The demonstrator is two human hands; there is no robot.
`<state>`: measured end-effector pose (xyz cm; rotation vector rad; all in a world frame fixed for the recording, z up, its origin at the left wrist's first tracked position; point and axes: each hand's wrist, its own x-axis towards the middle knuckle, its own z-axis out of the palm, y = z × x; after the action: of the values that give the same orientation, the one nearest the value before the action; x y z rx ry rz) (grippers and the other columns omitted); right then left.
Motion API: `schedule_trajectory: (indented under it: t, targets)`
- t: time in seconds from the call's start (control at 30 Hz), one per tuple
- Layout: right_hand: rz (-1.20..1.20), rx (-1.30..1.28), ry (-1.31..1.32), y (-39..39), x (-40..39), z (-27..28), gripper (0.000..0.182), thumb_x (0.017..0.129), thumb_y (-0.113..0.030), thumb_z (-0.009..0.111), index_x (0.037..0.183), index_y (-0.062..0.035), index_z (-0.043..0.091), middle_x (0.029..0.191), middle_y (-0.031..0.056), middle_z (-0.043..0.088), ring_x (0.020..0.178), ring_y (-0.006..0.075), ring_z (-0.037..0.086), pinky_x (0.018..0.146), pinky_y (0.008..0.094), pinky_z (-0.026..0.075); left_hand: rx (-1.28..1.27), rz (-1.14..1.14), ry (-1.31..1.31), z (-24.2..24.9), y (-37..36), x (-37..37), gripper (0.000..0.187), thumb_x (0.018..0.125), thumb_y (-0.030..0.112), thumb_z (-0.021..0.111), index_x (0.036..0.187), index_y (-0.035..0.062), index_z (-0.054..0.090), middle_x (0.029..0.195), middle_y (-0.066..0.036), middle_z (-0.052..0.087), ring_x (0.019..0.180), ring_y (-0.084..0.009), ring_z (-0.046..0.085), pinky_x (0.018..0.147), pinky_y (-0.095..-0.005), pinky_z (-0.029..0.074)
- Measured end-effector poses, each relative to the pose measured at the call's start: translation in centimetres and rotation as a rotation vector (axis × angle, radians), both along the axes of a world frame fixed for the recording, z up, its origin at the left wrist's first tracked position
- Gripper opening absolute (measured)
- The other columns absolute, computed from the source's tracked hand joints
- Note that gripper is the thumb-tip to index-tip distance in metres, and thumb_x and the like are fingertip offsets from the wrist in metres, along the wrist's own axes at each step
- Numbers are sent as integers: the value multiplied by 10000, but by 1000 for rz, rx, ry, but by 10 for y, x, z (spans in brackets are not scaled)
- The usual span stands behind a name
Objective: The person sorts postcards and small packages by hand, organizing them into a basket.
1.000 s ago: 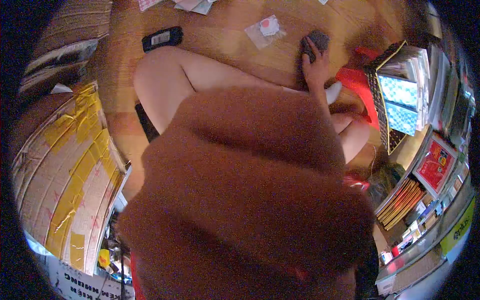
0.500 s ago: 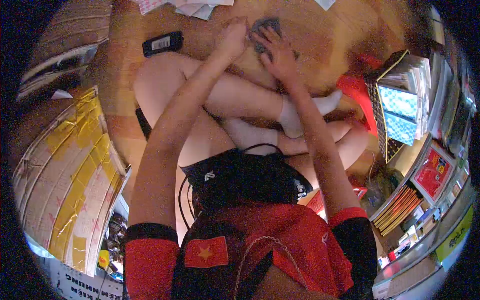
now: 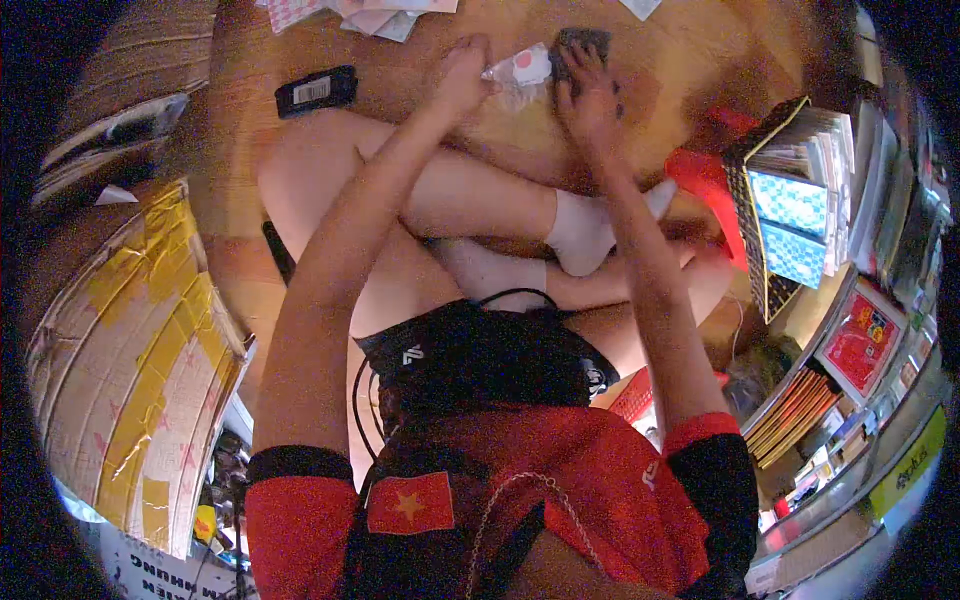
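My left hand (image 3: 466, 75) pinches the edge of a small clear plastic packet (image 3: 531, 66) with a white patch and a red dot. To its right, my right hand (image 3: 590, 92) lies over a dark grey, crumpled-looking piece (image 3: 585, 42), its fingers curled onto it. Whether that piece is cloth or something stiffer, I cannot make out. Both hands are just above the wooden floor, beyond my crossed legs. A black pack with a white barcode label (image 3: 312, 91) lies left of my left hand.
Papers (image 3: 375, 14) lie at the far edge of the floor. On the left stands a taped cardboard box (image 3: 120, 370). To the right are a red object (image 3: 705, 190), an open box of papers (image 3: 805, 200) and shelves with books (image 3: 800, 420).
My right hand has moved right with the dark grey piece, away from my left hand. The clear packet now shows between them. My left hand has stayed nearly in place.
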<state>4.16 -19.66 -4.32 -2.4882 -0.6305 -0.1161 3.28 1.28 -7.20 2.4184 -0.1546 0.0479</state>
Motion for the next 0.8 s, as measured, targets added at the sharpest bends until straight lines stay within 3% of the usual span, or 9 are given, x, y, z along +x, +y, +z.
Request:
schedule_trajectory:
  t: [0.13, 0.2, 0.33, 0.43, 0.53, 0.67, 0.73, 0.77, 0.8]
  targets:
    - [199, -2, 8, 32, -30, -10, 541, 709, -52, 565, 1236, -166, 518, 1276, 117, 482, 1215, 315, 406, 1054, 455, 269, 78, -33, 79, 7, 6, 0, 442, 638, 181, 748, 964, -7, 516, 823, -229, 590, 816, -419, 565, 702, -463, 465]
    - [239, -51, 63, 28, -19, -12, 542, 713, -46, 556, 1239, -171, 515, 1267, 115, 488, 1200, 320, 420, 1053, 447, 277, -3, -10, 84, 4, 4, -3, 393, 614, 145, 744, 887, 15, 493, 874, -201, 560, 864, -401, 541, 710, -463, 435]
    - [73, 7, 3, 12, 6, -7, 520, 723, -65, 563, 1230, -172, 525, 1251, 108, 505, 1190, 320, 435, 1043, 414, 307, -29, 26, 137, 9, 0, 0, 374, 612, 137, 742, 864, 30, 487, 897, -184, 559, 888, -392, 542, 723, -455, 433]
    - [-55, 26, -44, 12, 15, -8, 501, 714, -64, 561, 1204, -166, 549, 1242, 112, 515, 1189, 326, 434, 1039, 416, 308, 33, 47, 193, 6, -1, 1, 453, 681, 193, 706, 1035, -11, 511, 908, -248, 600, 892, -427, 564, 752, -477, 459]
    - [290, -116, -1, 24, -21, -3, 496, 711, -54, 545, 1195, -161, 557, 1235, 127, 522, 1185, 335, 436, 1035, 414, 310, -39, 35, 141, 5, 0, -1, 433, 693, 211, 696, 1022, -14, 528, 916, -251, 600, 889, -426, 569, 743, -473, 463]
    - [60, 141, 99, 3, 3, -21, 435, 724, -49, 536, 1146, -138, 596, 1245, 109, 523, 1200, 331, 430, 1041, 421, 290, 94, -13, 309, 36, -1, -2, 419, 659, 149, 723, 976, 19, 483, 1023, -204, 554, 993, -368, 539, 796, -464, 443]
    - [6, 87, 53, -9, 21, -7, 418, 730, -65, 521, 1134, -133, 605, 1247, 125, 520, 1208, 327, 426, 1054, 429, 258, 68, 14, 282, 40, -5, -3, 431, 667, 146, 719, 1004, 16, 483, 1089, -214, 530, 1020, -373, 523, 811, -467, 442]
    - [-43, 42, -1, -17, 22, -7, 428, 732, -73, 515, 1148, -135, 596, 1243, 137, 521, 1210, 326, 425, 1058, 429, 249, 156, 29, 430, 49, -9, -3, 482, 681, 158, 711, 1075, 17, 472, 1163, -210, 485, 1072, -372, 491, 837, -463, 439]
    - [-114, 34, -28, -26, 19, -11, 426, 736, -82, 517, 1152, -135, 592, 1246, 140, 517, 1214, 326, 420, 1060, 429, 245, 181, 57, 349, 47, -11, -7, 508, 683, 172, 713, 1098, 20, 464, 1164, -202, 484, 1080, -367, 486, 844, -458, 437]
